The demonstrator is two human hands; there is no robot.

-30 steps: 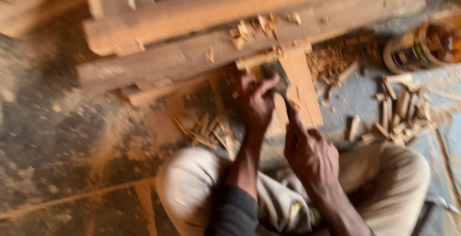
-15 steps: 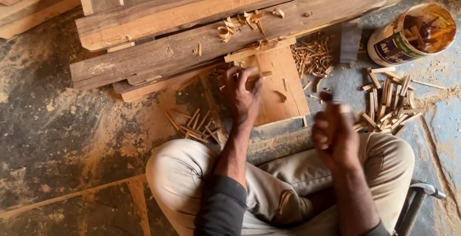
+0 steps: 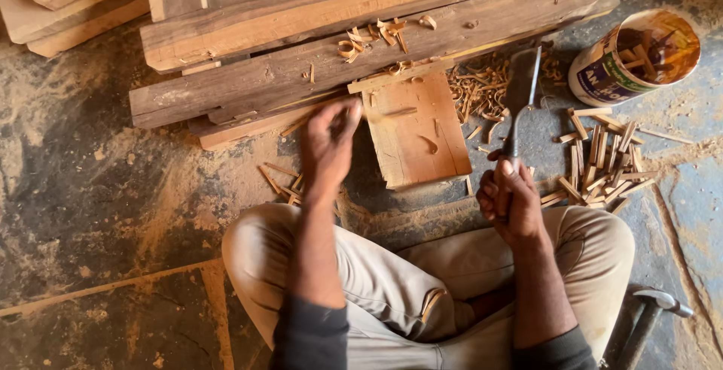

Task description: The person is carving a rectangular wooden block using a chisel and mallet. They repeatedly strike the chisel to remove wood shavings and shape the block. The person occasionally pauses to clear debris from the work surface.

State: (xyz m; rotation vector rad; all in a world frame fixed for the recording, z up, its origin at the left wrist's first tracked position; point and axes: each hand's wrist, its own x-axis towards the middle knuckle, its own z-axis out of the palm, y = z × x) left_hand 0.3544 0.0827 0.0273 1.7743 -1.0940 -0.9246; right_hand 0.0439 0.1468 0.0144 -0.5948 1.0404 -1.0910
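The person sits cross-legged on the floor (image 3: 98, 189), and the work looks paused between cuts on the small wooden block (image 3: 418, 129) lying flat just ahead of the knees.

The right hand (image 3: 512, 200) is clamped around the handle of a chisel (image 3: 520, 103), whose dark blade points up and away from the hand, lifted clear of the block and standing to its right. The left hand (image 3: 330, 144) reaches forward with its fingers loosely bent toward the block's near left corner. It is blurred, so I cannot tell whether it touches the wood or grips anything.

By my judgement the cutting step is in hand but the blade is off the work. A next stroke would call for the left hand to steady the block and the edge to be set square on its face. A curl of shaving (image 3: 431, 144) lies on that face.

Beyond the block, past both hands, run heavy timber beams (image 3: 361, 31) strewn with shavings. Right of the chisel hand lies a scatter of short wooden pegs (image 3: 602, 163). Farther off, up and right of that hand, stands a round tin can (image 3: 636, 57), white-sided with a blue printed label, its inside rust-brown and holding more pegs. A hammer (image 3: 651, 313) lies behind the right knee.
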